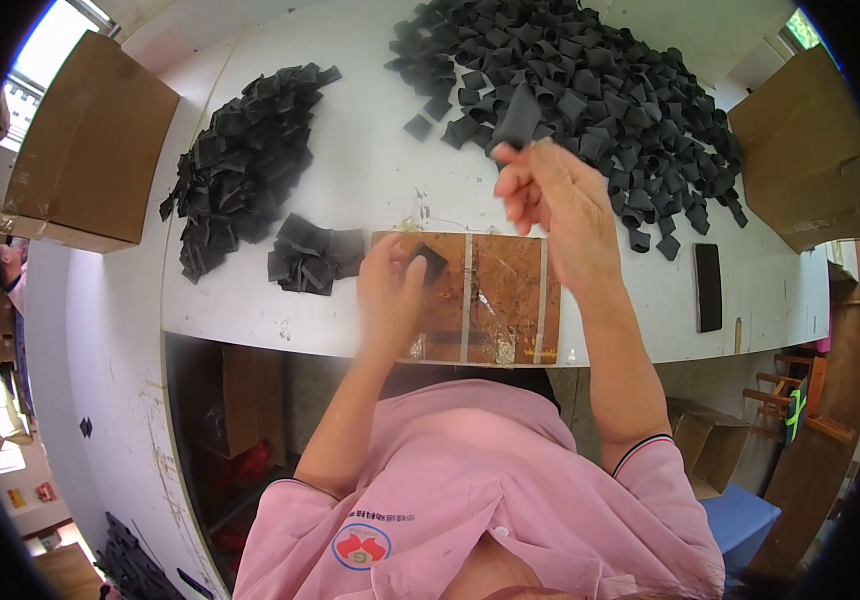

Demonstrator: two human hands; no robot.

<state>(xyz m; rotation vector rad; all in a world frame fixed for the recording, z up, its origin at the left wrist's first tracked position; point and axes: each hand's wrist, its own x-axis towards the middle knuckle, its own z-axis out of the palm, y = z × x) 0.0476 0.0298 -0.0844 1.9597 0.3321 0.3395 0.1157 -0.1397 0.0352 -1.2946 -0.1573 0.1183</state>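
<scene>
My pink polo shirt [480,500] fills the bottom of the view, closest to the camera, and both my forearms go up from it to the white tabletop [370,170]. My left hand [390,290] is down on the brown taped cardboard patch [495,300] at the near edge, fingers curled and pinching a small black piece [428,262] against it. My right hand [555,205] is lifted higher, a bit blurry, pinching another black strip [520,118] between thumb and fingertips so it sticks up over the tabletop. Just left of my left hand sits a small stack of folded black pieces [312,255], and further left there's a longer heap of black pieces [240,165]. The big pile of black loops [600,90] is spread across the far right side, right behind the strip I'm holding up. A flat black rectangle [709,287] lies on its own near the right edge. Cardboard boxes stand on either side, one on the left [90,145] and one on the right [805,150]. Another person's head [5,268] shows at the far left edge.
</scene>
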